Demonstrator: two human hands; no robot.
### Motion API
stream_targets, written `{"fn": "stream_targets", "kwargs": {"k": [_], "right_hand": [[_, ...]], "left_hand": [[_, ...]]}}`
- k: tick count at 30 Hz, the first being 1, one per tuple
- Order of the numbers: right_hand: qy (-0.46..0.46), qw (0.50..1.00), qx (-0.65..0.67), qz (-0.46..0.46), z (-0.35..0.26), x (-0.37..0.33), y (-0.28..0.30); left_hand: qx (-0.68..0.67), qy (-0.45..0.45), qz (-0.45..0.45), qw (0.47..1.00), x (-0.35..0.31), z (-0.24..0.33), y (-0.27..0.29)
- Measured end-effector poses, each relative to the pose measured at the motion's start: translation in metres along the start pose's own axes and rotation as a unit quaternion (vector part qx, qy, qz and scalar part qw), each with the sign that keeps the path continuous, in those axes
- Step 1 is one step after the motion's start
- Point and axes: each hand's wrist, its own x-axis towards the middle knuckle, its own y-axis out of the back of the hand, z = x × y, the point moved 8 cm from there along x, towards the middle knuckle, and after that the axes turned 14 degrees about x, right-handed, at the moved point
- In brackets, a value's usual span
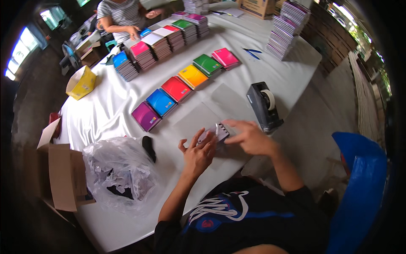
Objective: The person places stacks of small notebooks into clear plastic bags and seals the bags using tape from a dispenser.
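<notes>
A small spiral notebook [219, 133], its dark binding rings facing right, lies on the table in front of me under what looks like clear plastic. My left hand [198, 154] holds it from the left, thumb lifted and fingers across the cover. Just to the right, my right hand [251, 137] is blurred, its index finger stretched toward the binding; I see nothing in it. Beyond both hands, clear plastic sheets [195, 121] lie flat. A black tape dispenser [263, 108] with a roll of tape stands past my right hand.
Short notebook stacks [176, 88] in several colours form a diagonal row; taller stacks [144, 55] stand behind, where another person [127, 21] works. Blue-handled pliers [252, 52] lie at far right. Left are a clear bag of scraps [120, 169], a cardboard box [63, 178] and a yellow container [82, 83].
</notes>
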Motion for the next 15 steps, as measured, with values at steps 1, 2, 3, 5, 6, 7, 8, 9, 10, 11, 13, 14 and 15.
{"fn": "stream_targets", "kwargs": {"k": [1, 2, 3, 5, 6, 7, 8, 9, 10, 11, 13, 14, 15], "right_hand": [[-0.063, 0.994, 0.082, 0.039, 0.031, -0.014, 0.019], [-0.129, 0.976, 0.089, 0.149, 0.055, -0.030, 0.049], [-0.193, 0.942, 0.092, 0.261, 0.077, -0.054, 0.081], [-0.272, 0.879, -0.034, 0.390, 0.146, -0.124, 0.125], [-0.360, 0.862, 0.062, 0.352, 0.165, -0.130, 0.119], [-0.441, 0.829, 0.159, 0.304, 0.179, -0.135, 0.106], [-0.512, 0.782, 0.253, 0.250, 0.187, -0.140, 0.090], [-0.498, 0.790, 0.267, 0.238, 0.190, -0.137, 0.089], [-0.484, 0.798, 0.280, 0.226, 0.198, -0.136, 0.086], [-0.469, 0.805, 0.294, 0.213, 0.211, -0.135, 0.080], [-0.381, 0.778, 0.446, 0.226, 0.240, -0.137, 0.070], [-0.377, 0.737, 0.500, 0.254, 0.233, -0.137, 0.068], [-0.373, 0.692, 0.551, 0.281, 0.224, -0.140, 0.067]], "left_hand": [[-0.001, 0.001, 0.001, 1.000, 0.000, 0.004, 0.000], [0.000, 0.005, 0.003, 1.000, -0.001, 0.005, 0.002], [-0.001, 0.007, 0.007, 1.000, 0.000, 0.008, 0.004], [-0.009, -0.007, 0.024, 1.000, 0.005, 0.017, 0.002], [-0.005, -0.008, 0.025, 1.000, 0.005, 0.017, 0.002], [0.002, -0.007, 0.025, 1.000, 0.004, 0.016, 0.003], [0.006, -0.008, 0.031, 0.999, 0.004, 0.015, 0.005], [0.006, -0.011, 0.032, 0.999, 0.004, 0.015, 0.004], [0.006, -0.014, 0.033, 0.999, 0.002, 0.014, 0.002], [0.007, -0.017, 0.033, 0.999, 0.002, 0.014, 0.000], [0.001, -0.014, 0.031, 0.999, 0.002, 0.015, 0.001], [0.003, -0.008, 0.029, 1.000, 0.001, 0.012, 0.002], [0.008, -0.009, 0.028, 1.000, 0.001, 0.011, 0.003]]}}
